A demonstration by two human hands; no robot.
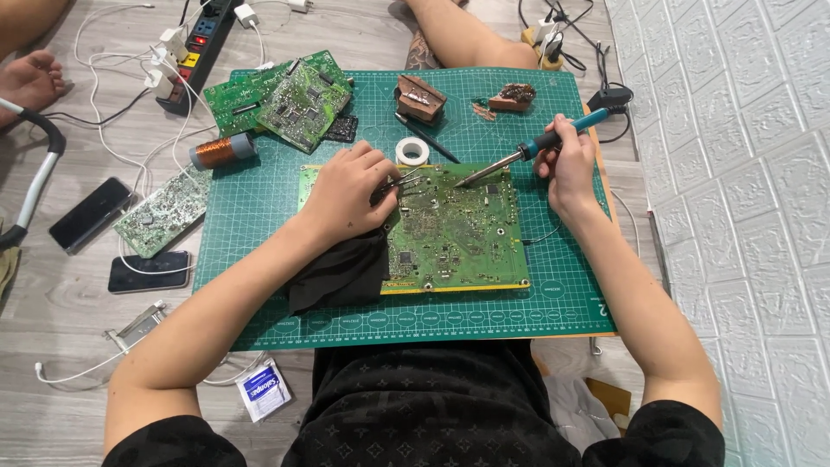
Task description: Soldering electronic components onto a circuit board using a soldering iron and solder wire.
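Green circuit board: soldering in hand. Left hand grips tweezers just beyond its fingertips; right hand holds soldering iron, tip on board. Next likely needs steady tip contact.

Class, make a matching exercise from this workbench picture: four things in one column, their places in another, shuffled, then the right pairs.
1 soldering iron
2 tweezers
3 copper wire coil
4 tape roll

A in the left hand
B at the cutting mat's left edge
C in the right hand
D on the mat, beyond the large circuit board

Pairs: 1-C, 2-A, 3-B, 4-D
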